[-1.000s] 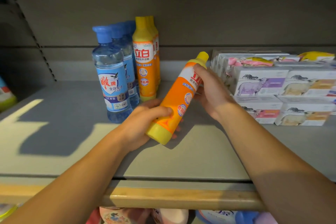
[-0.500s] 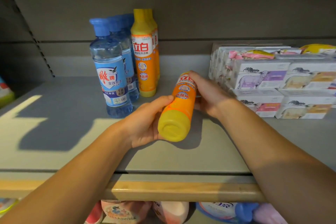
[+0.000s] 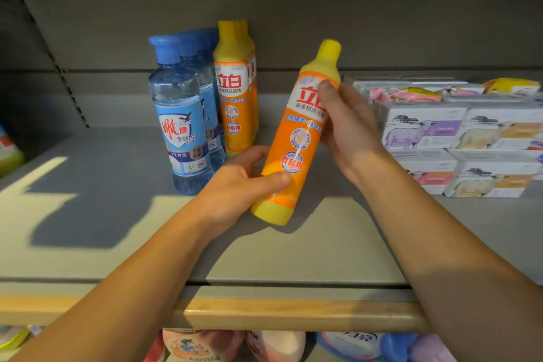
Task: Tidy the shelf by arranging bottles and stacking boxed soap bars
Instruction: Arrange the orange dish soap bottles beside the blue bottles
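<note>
Head view: grey shelf (image 3: 88, 214) with wooden front edge, dim grey back panel. Orange bottle (image 3: 296, 138) tilted over mid-shelf, gripped low by left hand (image 3: 238, 185), high by right hand (image 3: 349, 126). Upright blue bottles (image 3: 179, 114) toward back, stacked soap boxes (image 3: 458, 138) at right edge.

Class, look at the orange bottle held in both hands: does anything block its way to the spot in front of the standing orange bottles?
Nothing visible does. The held orange bottle tilts over bare shelf; the blue bottles stand left of that spot.
</note>
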Demonstrator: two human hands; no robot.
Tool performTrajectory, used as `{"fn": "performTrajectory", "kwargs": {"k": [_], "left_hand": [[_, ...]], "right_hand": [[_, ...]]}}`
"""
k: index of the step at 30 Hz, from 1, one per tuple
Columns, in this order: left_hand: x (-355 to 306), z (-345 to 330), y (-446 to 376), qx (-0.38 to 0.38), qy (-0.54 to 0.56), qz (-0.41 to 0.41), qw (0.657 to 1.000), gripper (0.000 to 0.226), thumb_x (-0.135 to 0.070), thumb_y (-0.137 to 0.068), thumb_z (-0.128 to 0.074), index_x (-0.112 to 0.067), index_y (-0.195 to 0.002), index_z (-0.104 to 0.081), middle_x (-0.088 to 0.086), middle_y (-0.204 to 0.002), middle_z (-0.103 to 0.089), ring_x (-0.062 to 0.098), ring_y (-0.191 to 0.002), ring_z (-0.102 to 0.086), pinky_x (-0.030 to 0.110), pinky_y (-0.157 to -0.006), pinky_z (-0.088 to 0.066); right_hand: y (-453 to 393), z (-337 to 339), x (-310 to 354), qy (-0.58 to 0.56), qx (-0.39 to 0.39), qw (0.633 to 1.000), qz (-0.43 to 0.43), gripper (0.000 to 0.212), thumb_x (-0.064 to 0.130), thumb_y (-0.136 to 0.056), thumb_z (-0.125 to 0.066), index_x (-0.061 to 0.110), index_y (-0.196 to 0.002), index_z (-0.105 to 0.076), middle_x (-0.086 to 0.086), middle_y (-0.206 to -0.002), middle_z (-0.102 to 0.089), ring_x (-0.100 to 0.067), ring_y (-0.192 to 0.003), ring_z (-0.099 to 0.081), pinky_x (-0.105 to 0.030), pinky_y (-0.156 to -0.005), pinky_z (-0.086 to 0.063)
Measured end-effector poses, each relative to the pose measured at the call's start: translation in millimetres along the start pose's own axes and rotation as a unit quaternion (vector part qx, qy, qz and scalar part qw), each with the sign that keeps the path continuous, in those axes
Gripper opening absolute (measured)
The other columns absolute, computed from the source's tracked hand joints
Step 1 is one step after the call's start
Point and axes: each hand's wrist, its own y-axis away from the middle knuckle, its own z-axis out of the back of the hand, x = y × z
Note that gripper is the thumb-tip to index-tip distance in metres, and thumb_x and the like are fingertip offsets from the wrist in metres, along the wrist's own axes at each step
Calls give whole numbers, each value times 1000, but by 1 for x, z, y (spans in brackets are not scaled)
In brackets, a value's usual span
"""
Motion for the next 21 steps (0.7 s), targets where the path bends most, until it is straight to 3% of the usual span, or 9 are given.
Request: {"fn": "performTrajectory", "kwargs": {"k": [4, 8, 11, 14, 18, 21], "left_hand": [[4, -3, -4, -25, -60, -59, 996, 59, -15, -71, -81, -24, -123, -55, -1, -110, -74, 15, -99, -71, 26, -79, -57], [12, -3, -9, -43, -88, -84, 992, 57, 0, -77, -76, -30, -120, -52, -4, -117, -68, 11, -105, -68, 25, -85, -56], [14, -1, -10, -47, -143, -94, 984, 55, -10, -80, -76, -32, -123, -49, -7, -122, -65, 5, -110, -64, 22, -90, -53], [15, -1, -10, -74, -240, -104, 962, 54, -23, -82, -76, -34, -126, -48, -16, -117, -63, -8, -104, -61, 10, -85, -49], [13, -2, -6, -114, -324, -110, 933, 48, -32, -81, -77, -27, -124, -54, -17, -105, -63, -13, -88, -58, 4, -75, -47], [4, 1, 1, -135, -386, -95, 908, 48, -36, -81, -75, -22, -123, -56, -9, -107, -66, 0, -88, -63, 15, -77, -53]], "right_hand": [[11, -5, 12, 43, 20, 993, 108, 44, 53, -70, -68, 33, -109, -62, 7, -108, -71, -12, -102, -68, -31, -78, -56], [23, -11, 15, 93, 65, 980, 161, 44, 48, -79, -65, 41, -120, -54, 21, -114, -66, 2, -108, -62, -13, -79, -51], [24, -13, 7, 122, 94, 977, 147, 60, 42, -77, -71, 40, -132, -47, 18, -122, -64, -2, -112, -62, -23, -85, -56], [24, -16, -1, 171, 98, 973, 119, 67, 46, -69, -75, 53, -127, -42, 19, -123, -63, -3, -111, -63, -37, -90, -57], [27, -13, -6, 185, 97, 974, 92, 60, 56, -64, -72, 67, -116, -43, 25, -120, -63, 1, -110, -62, -34, -89, -57], [30, -10, -10, 209, 102, 971, 53, 60, 53, -68, -73, 56, -121, -46, 19, -122, -63, -6, -112, -62, -32, -87, -56]]}}
